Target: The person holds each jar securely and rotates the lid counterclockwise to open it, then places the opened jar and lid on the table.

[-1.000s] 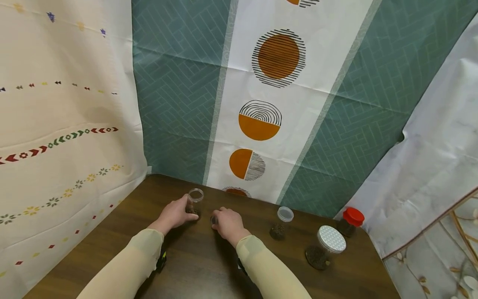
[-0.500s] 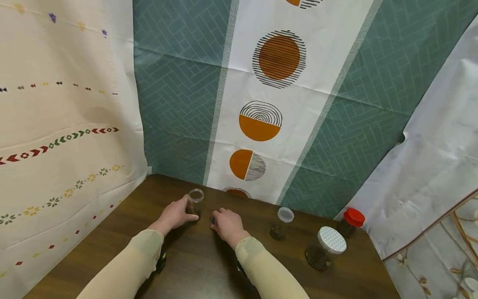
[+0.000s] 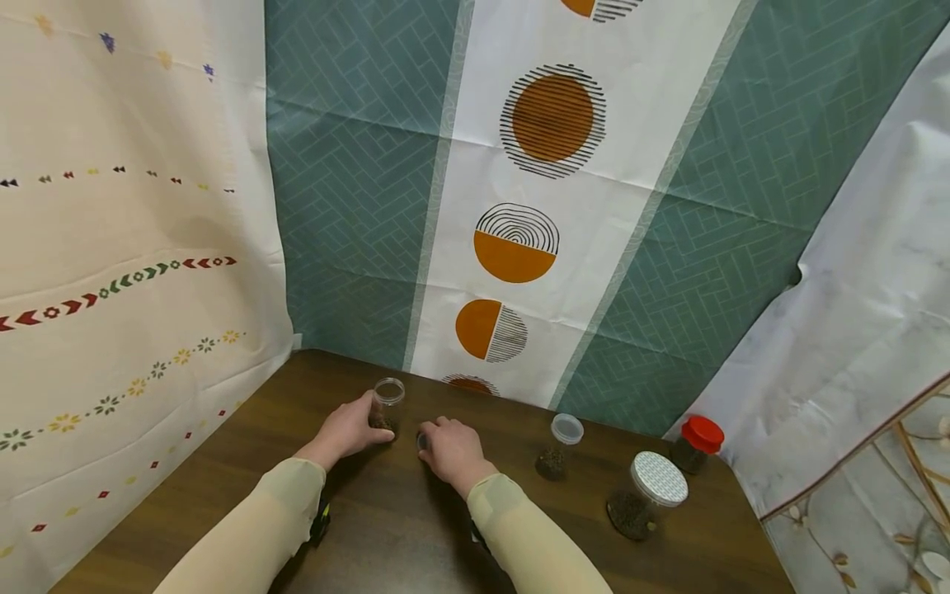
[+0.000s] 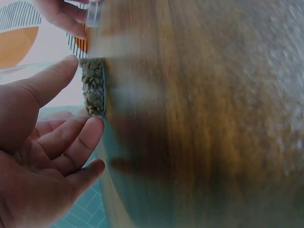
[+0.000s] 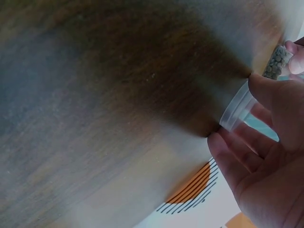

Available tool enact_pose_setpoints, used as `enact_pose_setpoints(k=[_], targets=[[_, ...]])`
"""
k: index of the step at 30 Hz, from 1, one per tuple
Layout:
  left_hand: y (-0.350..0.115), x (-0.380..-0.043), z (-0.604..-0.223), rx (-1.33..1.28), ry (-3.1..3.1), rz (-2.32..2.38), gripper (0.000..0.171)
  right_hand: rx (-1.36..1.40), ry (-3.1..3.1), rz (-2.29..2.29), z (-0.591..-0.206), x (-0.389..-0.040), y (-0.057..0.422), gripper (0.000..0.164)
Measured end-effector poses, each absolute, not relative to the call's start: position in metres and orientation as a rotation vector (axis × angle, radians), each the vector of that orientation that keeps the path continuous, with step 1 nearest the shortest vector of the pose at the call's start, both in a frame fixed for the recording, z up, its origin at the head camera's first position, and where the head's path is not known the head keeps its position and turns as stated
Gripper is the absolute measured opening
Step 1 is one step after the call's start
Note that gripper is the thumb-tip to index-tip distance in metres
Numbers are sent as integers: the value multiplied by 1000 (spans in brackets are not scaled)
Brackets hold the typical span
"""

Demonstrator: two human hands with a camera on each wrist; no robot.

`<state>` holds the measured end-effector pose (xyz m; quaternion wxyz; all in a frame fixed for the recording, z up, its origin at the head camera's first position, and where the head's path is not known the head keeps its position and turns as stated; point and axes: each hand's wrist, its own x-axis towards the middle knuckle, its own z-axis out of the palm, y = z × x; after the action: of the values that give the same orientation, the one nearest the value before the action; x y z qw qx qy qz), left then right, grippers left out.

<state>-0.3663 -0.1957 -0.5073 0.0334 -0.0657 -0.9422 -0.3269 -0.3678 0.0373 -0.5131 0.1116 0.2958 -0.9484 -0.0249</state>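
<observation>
In the head view, a clear jar (image 3: 389, 391) without a lid stands upright on the table, its lower part filled with small brownish pieces. My left hand (image 3: 347, 427) grips it from the left side. The left wrist view shows the thumb and fingers around the jar's base, where the pebble-like contents (image 4: 93, 88) show through the wall. A short way to the right, my right hand (image 3: 453, 451) pinches a clear plastic lid (image 5: 235, 110) low at the tabletop. From the head, most of that lid is hidden behind the fingers.
To the right on the brown wooden table (image 3: 386, 528) stand a small jar with a translucent lid (image 3: 567, 429), a wider jar with a patterned white lid (image 3: 659, 478) and a red-capped jar (image 3: 701, 434). Fabric hangs behind the table and along both sides.
</observation>
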Motion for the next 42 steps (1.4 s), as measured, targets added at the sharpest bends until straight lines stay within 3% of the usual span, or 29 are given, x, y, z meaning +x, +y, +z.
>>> enact_pose_setpoints(k=[10, 22, 25, 33, 42], targets=[[-192, -365, -504, -180, -2900, -1069, 50, 867, -2844, -74, -507, -367, 42, 46], [-194, -354, -508, -256, -2820, -1166, 104, 881, -2985, 161, -496, -357, 50, 70], [-194, -347, -505, -228, -2809, -1170, 110, 900, -2993, 191, -494, -350, 55, 79], [-188, -340, -496, -164, -2759, -992, 120, 934, -2911, 195, -490, -332, 76, 80], [-173, -327, -488, -212, -2664, -776, 116, 902, -2850, 179, -481, -316, 98, 80]])
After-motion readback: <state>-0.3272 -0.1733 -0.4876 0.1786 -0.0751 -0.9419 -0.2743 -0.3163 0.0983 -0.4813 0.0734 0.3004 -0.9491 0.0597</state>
